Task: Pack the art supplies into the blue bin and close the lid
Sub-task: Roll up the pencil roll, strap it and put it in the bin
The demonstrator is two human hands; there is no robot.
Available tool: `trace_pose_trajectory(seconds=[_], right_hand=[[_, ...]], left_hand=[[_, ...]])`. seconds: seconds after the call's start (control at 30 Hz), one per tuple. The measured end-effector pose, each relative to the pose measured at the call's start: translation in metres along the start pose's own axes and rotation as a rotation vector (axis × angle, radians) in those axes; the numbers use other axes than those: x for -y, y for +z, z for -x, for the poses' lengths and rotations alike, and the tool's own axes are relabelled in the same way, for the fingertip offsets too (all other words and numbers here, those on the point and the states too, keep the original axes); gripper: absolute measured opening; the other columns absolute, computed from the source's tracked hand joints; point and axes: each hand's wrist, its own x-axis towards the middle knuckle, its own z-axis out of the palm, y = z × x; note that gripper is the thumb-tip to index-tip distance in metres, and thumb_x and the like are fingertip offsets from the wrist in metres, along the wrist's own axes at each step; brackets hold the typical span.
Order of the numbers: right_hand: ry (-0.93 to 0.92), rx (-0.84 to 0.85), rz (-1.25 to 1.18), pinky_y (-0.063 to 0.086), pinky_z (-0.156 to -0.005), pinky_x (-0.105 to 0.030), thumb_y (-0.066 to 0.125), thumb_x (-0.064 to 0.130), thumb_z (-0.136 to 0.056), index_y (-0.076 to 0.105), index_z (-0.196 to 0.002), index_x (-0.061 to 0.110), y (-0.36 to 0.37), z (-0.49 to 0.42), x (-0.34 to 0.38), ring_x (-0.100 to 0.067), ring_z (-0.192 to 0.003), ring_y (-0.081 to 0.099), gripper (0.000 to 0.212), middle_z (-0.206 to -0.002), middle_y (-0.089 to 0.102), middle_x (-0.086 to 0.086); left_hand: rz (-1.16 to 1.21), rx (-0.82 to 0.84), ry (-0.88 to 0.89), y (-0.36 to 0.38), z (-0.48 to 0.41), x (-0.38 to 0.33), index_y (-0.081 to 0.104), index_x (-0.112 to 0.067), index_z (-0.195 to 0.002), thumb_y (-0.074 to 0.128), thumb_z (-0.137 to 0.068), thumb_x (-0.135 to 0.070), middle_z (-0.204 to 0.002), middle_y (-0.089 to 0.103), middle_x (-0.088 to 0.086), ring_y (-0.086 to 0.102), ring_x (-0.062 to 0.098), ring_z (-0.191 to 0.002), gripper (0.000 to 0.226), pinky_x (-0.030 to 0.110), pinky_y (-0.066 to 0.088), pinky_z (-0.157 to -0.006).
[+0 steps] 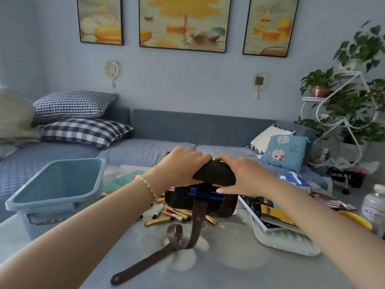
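Your left hand and right hand both on black pencil roll mid desk, fingers clamped on its rolled top; brown strap trails toward you; blue bin open at left; paint tubes loose beside roll

Three framed paintings on the wall, checked pillows on sofa, cartoon cushion, plant stand.
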Motion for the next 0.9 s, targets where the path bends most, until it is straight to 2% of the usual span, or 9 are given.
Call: trace_pose_trajectory(seconds=[0.07,0.13,0.2,0.3,0.37,0.57,0.77,0.83,0.9], right_hand=[[0.108,0.214,-0.18,0.047,-0.087,-0.03,0.075,0.053,-0.07,0.037,-0.132,0.035,-0.008,0.001,-0.003,-0.012,-0.104,0.055,0.075,-0.12,0.057,0.01],[0.142,0.214,-0.202,0.049,-0.087,-0.032,0.075,0.053,-0.068,0.041,-0.128,0.036,-0.006,0.004,-0.004,-0.011,-0.101,0.056,0.071,-0.117,0.059,0.011],[0.102,0.035,-0.086,0.051,-0.082,-0.032,0.074,0.052,-0.068,0.045,-0.127,0.036,0.003,0.008,-0.004,-0.013,-0.097,0.059,0.068,-0.112,0.061,0.012],[-0.128,-0.387,0.306,0.052,-0.072,-0.034,0.08,0.038,-0.059,0.057,-0.119,0.021,0.02,0.008,-0.01,-0.023,-0.087,0.065,0.067,-0.103,0.066,0.0],[-0.18,-0.496,0.402,0.053,-0.07,-0.037,0.083,0.034,-0.052,0.059,-0.115,0.016,0.024,0.006,-0.013,-0.026,-0.083,0.066,0.07,-0.098,0.066,-0.004],[-0.028,-0.178,0.065,0.048,-0.08,-0.03,0.071,0.05,-0.068,0.043,-0.129,0.033,0.003,0.003,-0.003,-0.015,-0.1,0.06,0.069,-0.115,0.061,0.011],[-0.148,-0.603,0.359,0.054,-0.073,-0.038,0.085,0.027,-0.052,0.06,-0.116,0.012,0.017,0.003,0.001,-0.027,-0.083,0.066,0.07,-0.097,0.067,-0.007],[-0.127,-0.562,0.32,0.053,-0.076,-0.037,0.084,0.033,-0.056,0.055,-0.123,0.016,0.012,0.004,0.006,-0.025,-0.089,0.065,0.074,-0.105,0.065,-0.004],[-0.026,-0.332,0.089,0.05,-0.082,-0.033,0.078,0.048,-0.063,0.042,-0.134,0.029,0.001,0.006,0.011,-0.017,-0.102,0.06,0.082,-0.118,0.06,0.008]], left_hand=[[-0.149,-0.185,0.115,0.009,0.005,-0.004,0.057,-0.017,-0.107,0.075,-0.067,-0.04,-0.079,0.062,0.001,0.062,0.022,-0.065,0.05,0.03,0.041,-0.053],[-0.17,-0.263,0.132,0.016,0.009,-0.005,0.058,-0.016,-0.11,0.078,-0.062,-0.042,-0.08,0.062,0.002,0.06,0.021,-0.064,0.058,0.031,0.047,-0.054],[-0.026,-0.195,0.072,0.012,0.009,-0.006,0.053,-0.021,-0.118,0.07,-0.069,-0.052,-0.091,0.064,-0.001,0.062,0.02,-0.074,0.061,0.034,0.051,-0.063],[0.341,0.2,-0.173,-0.004,0.002,-0.005,0.044,-0.032,-0.124,0.063,-0.069,-0.067,-0.107,0.063,-0.011,0.061,0.015,-0.093,0.068,0.035,0.051,-0.081],[0.369,0.253,-0.212,-0.009,-0.004,-0.004,0.046,-0.032,-0.121,0.064,-0.068,-0.067,-0.105,0.064,-0.012,0.061,0.015,-0.093,0.066,0.034,0.05,-0.081],[-0.059,-0.278,0.051,0.003,0.004,-0.003,0.062,-0.017,-0.106,0.076,-0.064,-0.043,-0.08,0.064,-0.002,0.061,0.02,-0.063,0.052,0.028,0.045,-0.051],[0.135,0.064,-0.203,-0.013,-0.004,0.0,0.044,-0.029,-0.127,0.062,-0.074,-0.055,-0.108,0.062,-0.011,0.063,0.016,-0.092,0.063,0.029,0.045,-0.071],[0.081,0.038,-0.154,-0.018,-0.004,0.001,0.047,-0.025,-0.127,0.062,-0.078,-0.048,-0.109,0.063,-0.007,0.063,0.019,-0.092,0.056,0.03,0.047,-0.072],[-0.06,-0.12,-0.013,-0.015,0.002,0.004,0.053,-0.016,-0.124,0.067,-0.079,-0.032,-0.109,0.065,0.002,0.064,0.025,-0.091,0.05,0.038,0.051,-0.077]])
